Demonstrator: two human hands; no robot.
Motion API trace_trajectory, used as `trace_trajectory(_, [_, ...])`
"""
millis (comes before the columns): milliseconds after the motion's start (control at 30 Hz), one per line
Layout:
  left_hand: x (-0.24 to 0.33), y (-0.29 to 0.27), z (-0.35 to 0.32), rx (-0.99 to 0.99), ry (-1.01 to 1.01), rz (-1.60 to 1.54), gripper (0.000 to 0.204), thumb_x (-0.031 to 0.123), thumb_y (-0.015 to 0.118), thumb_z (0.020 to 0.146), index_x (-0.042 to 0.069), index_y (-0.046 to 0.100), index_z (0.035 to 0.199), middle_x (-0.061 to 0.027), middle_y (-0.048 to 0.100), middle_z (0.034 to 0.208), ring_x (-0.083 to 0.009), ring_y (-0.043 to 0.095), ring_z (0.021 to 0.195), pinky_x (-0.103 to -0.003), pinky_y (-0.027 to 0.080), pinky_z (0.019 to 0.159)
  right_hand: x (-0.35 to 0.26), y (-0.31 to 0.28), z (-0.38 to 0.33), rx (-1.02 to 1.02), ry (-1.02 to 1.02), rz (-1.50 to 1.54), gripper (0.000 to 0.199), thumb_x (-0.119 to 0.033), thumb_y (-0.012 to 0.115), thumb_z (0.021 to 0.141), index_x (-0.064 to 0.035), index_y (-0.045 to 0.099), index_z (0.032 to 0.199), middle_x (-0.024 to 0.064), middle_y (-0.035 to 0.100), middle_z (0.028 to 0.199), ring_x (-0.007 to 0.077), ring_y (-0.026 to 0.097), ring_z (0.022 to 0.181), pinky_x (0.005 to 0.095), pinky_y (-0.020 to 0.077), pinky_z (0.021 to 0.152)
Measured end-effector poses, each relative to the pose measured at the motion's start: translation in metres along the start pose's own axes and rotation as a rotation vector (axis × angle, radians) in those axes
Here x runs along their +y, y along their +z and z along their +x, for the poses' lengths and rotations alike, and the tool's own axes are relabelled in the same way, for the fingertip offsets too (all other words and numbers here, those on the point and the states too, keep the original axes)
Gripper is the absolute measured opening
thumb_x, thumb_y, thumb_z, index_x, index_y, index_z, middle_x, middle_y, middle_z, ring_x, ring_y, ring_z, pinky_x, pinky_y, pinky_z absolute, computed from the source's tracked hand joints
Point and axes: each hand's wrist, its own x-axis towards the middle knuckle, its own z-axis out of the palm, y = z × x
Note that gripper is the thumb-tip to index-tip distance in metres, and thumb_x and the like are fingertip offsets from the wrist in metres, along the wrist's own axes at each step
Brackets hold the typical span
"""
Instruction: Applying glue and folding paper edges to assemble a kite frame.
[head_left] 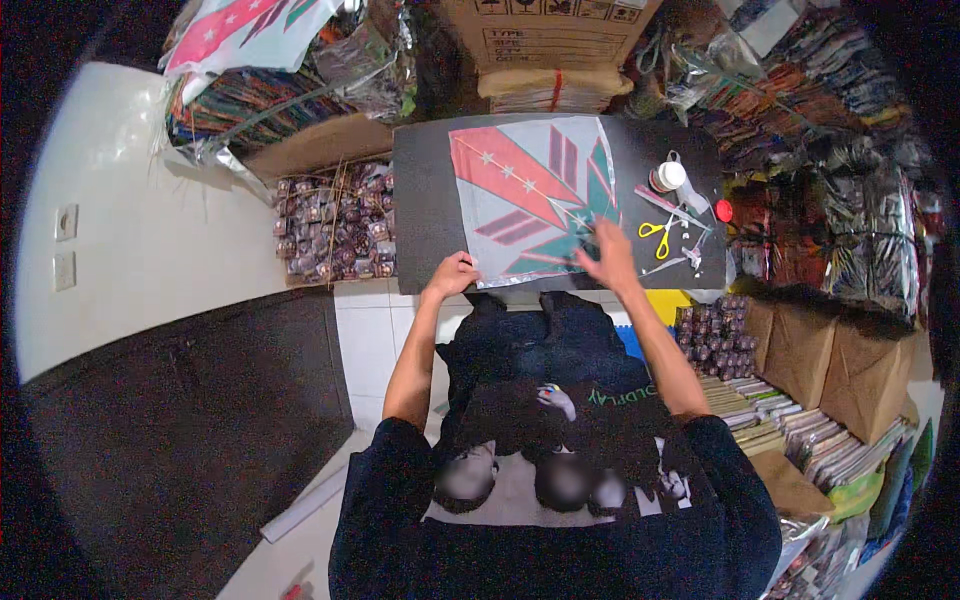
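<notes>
A thin white plastic sheet [497, 232] with red and green shapes and white stars lies spread on the dark table [425, 170]. My left hand [453, 276] is at its near left corner, fingers closed on the edge. Over the near right part of the sheet is my right hand [612, 258], slightly blurred, with thumb and fingers apart. To the right of that hand lie yellow-handled scissors [656, 238]. Beyond them stands a small white-lidded bottle [667, 177]. A round red cap [724, 210] sits by the table's right edge, among plastic scraps [692, 255].
Left of the table, an open carton [335, 225] holds many small wrapped packages and thin sticks. A large cardboard box [550, 40] stands behind. Stacks of bagged goods [820, 240] crowd the right side, with brown cartons [800, 350] nearer me.
</notes>
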Motion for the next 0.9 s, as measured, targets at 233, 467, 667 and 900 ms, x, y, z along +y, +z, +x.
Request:
trace_trajectory(233, [0.008,0.015,-0.026,0.166,0.079,0.206,0.032,0.018,0.075,0.078,0.003,0.058,0.100,-0.0078,0.067,0.077,-0.0181,0.066,0.072,-0.032,0.052,0.067,-0.030,0.034,-0.002,-0.314,-0.382,0.095,0.081,-0.037,0.082,0.070,-0.0034,0.048,0.135,0.0185,0.038,0.150,0.0364,0.039,0.136,0.0455,0.0337,0.113])
trace_trajectory(467, [0.038,0.042,-0.061,0.537,0.494,0.708,0.073,0.037,0.088,0.063,0.009,0.056,0.122,-0.0146,0.055,0.131,-0.0300,0.053,0.121,-0.046,0.043,0.099,-0.032,0.054,-0.021,-0.414,-0.388,-0.011,0.104,-0.030,0.089,0.056,-0.0080,0.037,0.144,0.0138,0.026,0.158,0.0349,0.030,0.142,0.0453,0.0276,0.118])
trace_trajectory(667, [0.022,0.054,-0.047,0.176,0.757,0.918,0.100,0.040,0.090,0.055,0.013,0.045,0.140,-0.0158,0.035,0.151,-0.0343,0.034,0.140,-0.051,0.025,0.116,-0.041,0.063,-0.036,-0.359,-0.328,-0.048,0.100,-0.021,0.088,0.058,-0.0124,0.037,0.144,0.0117,0.025,0.158,0.0351,0.032,0.141,0.0447,0.0318,0.116])
trace_trajectory(900, [-0.004,0.055,-0.041,0.239,0.737,1.032,0.083,0.024,0.084,0.067,0.016,0.047,0.141,-0.0152,0.035,0.152,-0.0340,0.029,0.144,-0.050,0.023,0.118,-0.049,0.078,-0.051,-0.323,-0.342,-0.142,0.092,-0.018,0.085,0.062,-0.0125,0.040,0.142,0.0113,0.026,0.157,0.0331,0.031,0.142,0.0448,0.0321,0.115])
